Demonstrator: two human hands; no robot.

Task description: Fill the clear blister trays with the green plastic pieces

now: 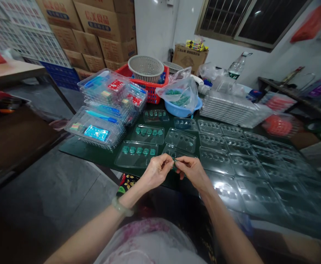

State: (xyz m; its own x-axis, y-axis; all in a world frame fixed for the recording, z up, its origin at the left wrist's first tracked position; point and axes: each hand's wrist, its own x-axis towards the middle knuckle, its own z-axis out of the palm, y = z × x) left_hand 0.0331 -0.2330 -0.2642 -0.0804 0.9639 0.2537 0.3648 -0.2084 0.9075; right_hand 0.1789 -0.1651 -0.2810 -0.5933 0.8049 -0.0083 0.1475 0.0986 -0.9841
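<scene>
My left hand (pixel 158 169) and my right hand (pixel 190 169) meet at the table's near edge, fingertips pinched together on a small green piece (pixel 174 164). The fingers cover most of it, so its shape is unclear. Just beyond them lies a clear plastic tray (pixel 180 140) with shaped hollows. To the left, one clear tray (pixel 135 161) carries a row of several green pieces (pixel 139 150), and another tray (pixel 157 139) behind it carries a similar row (pixel 148 132). A blue basin (pixel 180 110) farther back holds more green pieces (pixel 178 98) in a plastic bag.
Many clear trays (pixel 240 165) cover the table's right side. Stacked filled packs (pixel 105 128) stand at left, a red basket (pixel 152 91) with a grey colander (pixel 146 68) behind. Stacked clear trays (pixel 229 108) and a bottle (pixel 236 66) are at back right. Cartons (pixel 105 24) line the wall.
</scene>
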